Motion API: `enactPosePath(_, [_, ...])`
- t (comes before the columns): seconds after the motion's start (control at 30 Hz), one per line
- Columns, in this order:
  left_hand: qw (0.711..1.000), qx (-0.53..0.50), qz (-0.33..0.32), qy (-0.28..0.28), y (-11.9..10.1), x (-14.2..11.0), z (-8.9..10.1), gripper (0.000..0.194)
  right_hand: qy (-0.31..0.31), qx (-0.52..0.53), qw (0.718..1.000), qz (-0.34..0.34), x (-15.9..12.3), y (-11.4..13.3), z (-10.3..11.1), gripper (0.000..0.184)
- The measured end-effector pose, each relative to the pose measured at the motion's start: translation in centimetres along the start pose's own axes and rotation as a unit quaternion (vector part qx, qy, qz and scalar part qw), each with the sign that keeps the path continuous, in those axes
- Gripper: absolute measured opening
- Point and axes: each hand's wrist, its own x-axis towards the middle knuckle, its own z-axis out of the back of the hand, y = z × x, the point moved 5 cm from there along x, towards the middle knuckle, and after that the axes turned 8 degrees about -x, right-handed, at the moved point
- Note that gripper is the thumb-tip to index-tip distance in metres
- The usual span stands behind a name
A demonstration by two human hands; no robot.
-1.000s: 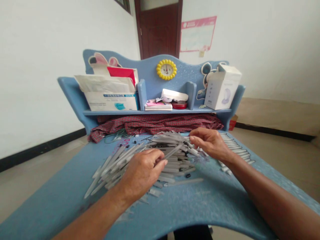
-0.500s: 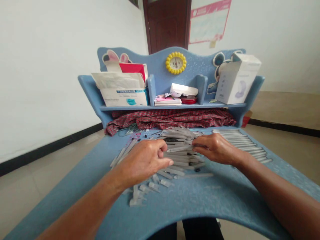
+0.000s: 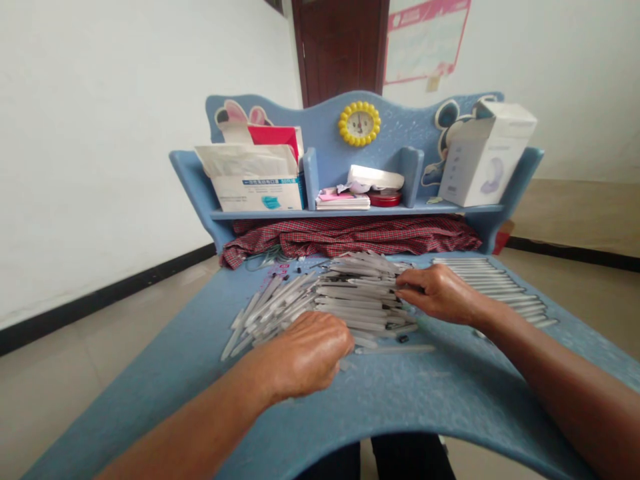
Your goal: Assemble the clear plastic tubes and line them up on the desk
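My left hand [image 3: 317, 353] is closed low over the table, in front of the pile. Its fingertips point down and are hidden; a bit of a clear pen cap [image 3: 346, 365] shows beside them. At the pile's right edge my right hand [image 3: 440, 293] pinches what looks like a pen, mostly hidden by the fingers. Many translucent pen barrels [image 3: 357, 310] lie stacked crosswise between the hands. More clear slim pieces [image 3: 270, 307] lie slanted on the left. A small black piece [image 3: 403, 339] and a single barrel [image 3: 400, 349] rest in front of the pile.
A row of pens [image 3: 480, 283] lies right of my right hand. Behind the pile are a checked cloth [image 3: 350, 237] and a blue shelf [image 3: 280, 215] with a mask box [image 3: 245, 193], a white box [image 3: 485, 160] and a red tin [image 3: 384, 199]. The blue table [image 3: 400, 400] curves inward at the front.
My left hand has come down and toward me from above the pile to the loose caps, its fingers closing. My right hand stays by the pile's right edge. The view has shifted slightly.
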Motion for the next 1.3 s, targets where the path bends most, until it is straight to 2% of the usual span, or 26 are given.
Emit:
enactPosePath(0.07, [0.999, 0.015, -0.01, 0.046, 0.0, 0.1, 0.1, 0.017, -0.003, 0.023, 1.0, -0.003, 0.0, 0.2, 0.2, 0.018])
enactPosePath(0.13, [0.998, -0.012, -0.021, 0.055, 0.2, 0.2, 0.8, 0.015, -0.005, 0.072, 0.997, -0.01, -0.1, 0.3, 0.6, 0.019])
enactPosePath(0.2, [0.998, -0.058, -0.019, 0.035, 0.6, 0.2, 1.8, 0.012, 0.005, 0.147, 0.989, -0.02, -0.2, 0.5, 0.8, 0.02])
enactPosePath(0.3, [0.993, -0.111, 0.036, -0.017, 2.0, 0.2, 3.2, 0.014, 0.042, 0.253, 0.966, -0.037, -0.4, 0.8, 1.0, 0.024])
enactPosePath(0.4, [0.983, -0.15, 0.082, -0.067, 3.2, 0.2, 4.0, 0.016, 0.084, 0.299, 0.95, -0.037, -0.6, 1.3, 1.1, 0.026])
enactPosePath(0.6, [0.971, -0.176, 0.094, -0.129, 3.8, 0.2, 4.2, 0.018, 0.098, 0.286, 0.953, -0.021, -0.6, 1.7, 0.7, 0.024])
enactPosePath(0.87, [0.966, -0.17, 0.095, -0.169, 3.5, -0.1, 4.9, 0.019, 0.092, 0.282, 0.955, -0.022, -0.6, 1.3, 0.7, 0.026])
enactPosePath(1.1, [0.96, -0.192, 0.103, -0.175, 3.6, -0.1, 5.2, 0.021, 0.095, 0.282, 0.954, -0.023, -0.6, 1.5, 0.7, 0.026])
enactPosePath(1.3, [0.956, -0.237, 0.09, -0.149, 3.8, 0.2, 4.4, 0.019, 0.104, 0.277, 0.955, 0.008, -0.5, 2.3, 0.6, 0.026])
